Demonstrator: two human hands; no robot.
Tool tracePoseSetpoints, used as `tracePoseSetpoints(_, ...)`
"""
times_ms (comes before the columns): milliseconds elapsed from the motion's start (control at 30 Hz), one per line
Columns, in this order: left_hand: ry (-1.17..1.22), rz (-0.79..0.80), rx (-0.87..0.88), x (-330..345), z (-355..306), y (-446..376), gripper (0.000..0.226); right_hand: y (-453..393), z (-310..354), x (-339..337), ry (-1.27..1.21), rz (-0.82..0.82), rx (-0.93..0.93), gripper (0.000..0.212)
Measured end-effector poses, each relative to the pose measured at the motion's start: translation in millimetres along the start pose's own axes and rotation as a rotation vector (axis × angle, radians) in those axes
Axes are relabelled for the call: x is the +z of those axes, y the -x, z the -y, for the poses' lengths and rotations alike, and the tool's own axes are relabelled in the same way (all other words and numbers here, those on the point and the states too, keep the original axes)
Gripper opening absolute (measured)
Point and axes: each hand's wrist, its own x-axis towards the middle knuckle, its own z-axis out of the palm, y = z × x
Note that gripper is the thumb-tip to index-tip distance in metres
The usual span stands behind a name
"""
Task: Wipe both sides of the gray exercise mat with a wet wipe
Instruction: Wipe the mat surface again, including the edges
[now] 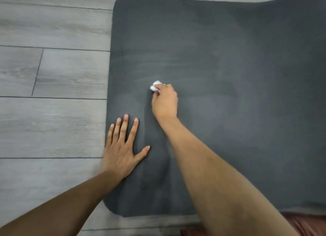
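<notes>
The dark gray exercise mat (229, 77) lies flat on the floor and fills the right and middle of the view. Its left short end with rounded corners is in sight. My right hand (165, 101) reaches out over the mat and grips a small crumpled white wet wipe (155, 85), held against the mat surface. Faint lighter streaks cross the mat just above and left of the wipe. My left hand (121, 147) lies flat with fingers spread, pressing on the mat near its left edge.
Gray wood-look plank floor (53, 77) stretches to the left of the mat and beyond its far edge. A bit of reddish fabric (303, 225) shows at the bottom right corner, by the mat's near edge.
</notes>
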Motion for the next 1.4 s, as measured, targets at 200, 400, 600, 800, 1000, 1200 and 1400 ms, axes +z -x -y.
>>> tracePoseSetpoints(200, 0.011, -0.182, 0.113, 2.7, -4.6, 0.4, 0.063, 19.0, 29.5, 30.7, 0.094, 0.24, -0.318, 0.019)
tracePoseSetpoints(400, 0.053, -0.3, 0.125, 10.4, -4.7, 5.0, 0.052, -10.4, -96.1, -56.4, 0.225, -0.09, -0.124, 0.03)
tracePoseSetpoints(600, 0.086, -0.288, 0.089, 2.3, -5.4, 9.0, 0.047, -3.5, -68.1, -26.3, 0.084, -0.142, -0.077, 0.027)
tracePoseSetpoints(800, 0.083, -0.053, 0.074, -13.3, 2.0, 73.3, 0.056, 41.7, 2.2, 50.1, 0.04, 0.212, -0.725, 0.02)
tracePoseSetpoints(1000, 0.023, 0.176, 0.059, -22.6, 6.2, 130.1, 0.072, -30.1, 45.0, 72.3, 0.191, 0.183, -0.626, 0.024)
tracePoseSetpoints(1200, -0.03, 0.372, -0.03, -33.5, -6.2, 120.0, 0.093, 78.5, 22.7, 62.4, 0.079, 0.468, -0.805, 0.019)
tracePoseSetpoints(1400, -0.055, 0.599, -0.002, -55.6, -9.7, 109.3, 0.105, 46.6, 20.9, 50.0, 0.216, 0.497, -1.104, 0.021)
